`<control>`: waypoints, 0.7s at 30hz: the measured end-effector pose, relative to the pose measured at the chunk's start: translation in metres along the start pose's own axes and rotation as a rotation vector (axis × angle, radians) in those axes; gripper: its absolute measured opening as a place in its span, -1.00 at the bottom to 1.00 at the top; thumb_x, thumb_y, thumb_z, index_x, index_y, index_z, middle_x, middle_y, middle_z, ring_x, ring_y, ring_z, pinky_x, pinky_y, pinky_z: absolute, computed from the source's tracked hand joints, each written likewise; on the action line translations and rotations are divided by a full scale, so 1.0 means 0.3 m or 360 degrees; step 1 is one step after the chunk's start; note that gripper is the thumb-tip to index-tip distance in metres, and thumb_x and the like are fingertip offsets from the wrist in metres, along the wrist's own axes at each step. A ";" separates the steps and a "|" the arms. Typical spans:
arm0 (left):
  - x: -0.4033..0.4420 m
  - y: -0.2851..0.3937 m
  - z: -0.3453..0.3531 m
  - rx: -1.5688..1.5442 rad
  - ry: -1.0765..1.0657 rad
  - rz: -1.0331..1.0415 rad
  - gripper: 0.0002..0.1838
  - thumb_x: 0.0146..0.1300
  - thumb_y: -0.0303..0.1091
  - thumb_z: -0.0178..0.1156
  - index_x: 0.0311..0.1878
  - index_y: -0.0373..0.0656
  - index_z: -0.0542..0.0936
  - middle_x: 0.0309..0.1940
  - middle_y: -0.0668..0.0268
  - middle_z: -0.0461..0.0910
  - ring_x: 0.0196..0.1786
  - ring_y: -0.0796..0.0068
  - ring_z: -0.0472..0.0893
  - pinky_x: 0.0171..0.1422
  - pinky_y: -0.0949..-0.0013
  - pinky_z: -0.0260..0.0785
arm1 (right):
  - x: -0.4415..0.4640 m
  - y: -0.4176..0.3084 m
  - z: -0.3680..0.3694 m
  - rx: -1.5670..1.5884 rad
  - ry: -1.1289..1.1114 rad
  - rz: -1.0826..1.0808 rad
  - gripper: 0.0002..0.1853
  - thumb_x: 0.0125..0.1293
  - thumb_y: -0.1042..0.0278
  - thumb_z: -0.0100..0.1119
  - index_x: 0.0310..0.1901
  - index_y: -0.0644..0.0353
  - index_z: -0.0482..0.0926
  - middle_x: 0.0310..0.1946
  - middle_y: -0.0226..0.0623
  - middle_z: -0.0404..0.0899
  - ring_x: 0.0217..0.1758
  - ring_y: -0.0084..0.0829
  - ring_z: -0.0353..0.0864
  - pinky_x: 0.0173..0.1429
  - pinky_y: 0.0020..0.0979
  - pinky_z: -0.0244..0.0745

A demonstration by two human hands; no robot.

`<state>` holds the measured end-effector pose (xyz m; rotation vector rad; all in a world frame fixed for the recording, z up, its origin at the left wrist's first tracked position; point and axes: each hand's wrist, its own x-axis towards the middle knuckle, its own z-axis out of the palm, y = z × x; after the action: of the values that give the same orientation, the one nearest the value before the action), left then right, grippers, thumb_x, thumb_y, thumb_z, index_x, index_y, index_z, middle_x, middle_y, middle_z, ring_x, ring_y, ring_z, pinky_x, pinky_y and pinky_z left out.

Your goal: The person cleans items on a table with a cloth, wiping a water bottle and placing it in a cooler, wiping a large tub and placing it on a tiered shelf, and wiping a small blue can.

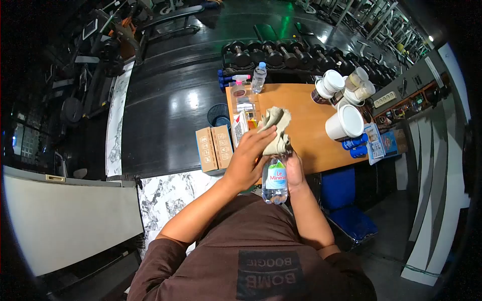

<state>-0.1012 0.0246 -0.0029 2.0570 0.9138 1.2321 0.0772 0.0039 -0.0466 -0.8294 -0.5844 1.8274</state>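
Observation:
A clear plastic water bottle [274,192] with a green, white and blue label is close to my body, its base toward me. My right hand [295,171] wraps around its right side. My left hand [252,148] presses a crumpled beige cloth [275,131] over the bottle's upper end, which the cloth hides. The fingers of my left hand lie bent along the cloth's left side. Beyond the hands, a second water bottle [258,79] with a blue cap stands on the wooden table [307,125], beside a spray bottle [239,88] with a pink and white head.
White tubs [345,123] and blue cans [355,146] stand along the table's right side. Cardboard boxes [214,148] and a dark basket [218,115] are at its left. A dumbbell rack [281,54] runs behind, and a blue chair [351,220] is at lower right.

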 end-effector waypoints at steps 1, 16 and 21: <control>-0.013 0.001 -0.005 0.0003 0.0001 0.0021 -0.28 0.13 -0.68 0.34 0.43 -0.14 0.53 0.45 0.19 0.52 0.47 -0.03 0.44 0.60 0.05 0.22 | 0.009 0.005 0.015 0.0097 0.0037 -0.0043 -0.32 0.62 -0.33 -0.18 0.23 0.20 0.55 -0.17 -0.12 0.73 -0.31 -0.22 0.79 -0.27 -0.19 0.77; 0.008 -0.110 -0.131 -0.0265 0.0338 -0.0213 -0.63 0.33 -0.52 0.26 0.20 -0.25 0.68 0.21 0.10 0.67 0.28 0.10 0.56 0.42 0.20 0.34 | -0.012 0.051 0.155 -0.0042 0.0154 0.0067 -0.26 0.59 -0.39 -0.19 0.09 0.28 0.59 -0.24 -0.11 0.72 -0.37 -0.29 0.78 -0.35 -0.23 0.76; 0.017 -0.098 -0.109 -0.0144 0.0038 -0.0158 -0.44 0.24 -0.60 0.28 0.35 -0.18 0.61 0.39 0.17 0.59 0.51 -0.07 0.40 0.63 0.06 0.15 | 0.002 0.133 0.182 -0.0114 0.0213 -0.0124 -0.32 0.61 -0.33 -0.16 0.17 0.23 0.55 -0.26 -0.16 0.70 -0.40 -0.30 0.76 -0.37 -0.26 0.76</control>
<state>-0.1368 0.0503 -0.0087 1.9075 0.9423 1.2253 0.0118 -0.0119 -0.0398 -0.9562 -0.5908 1.6746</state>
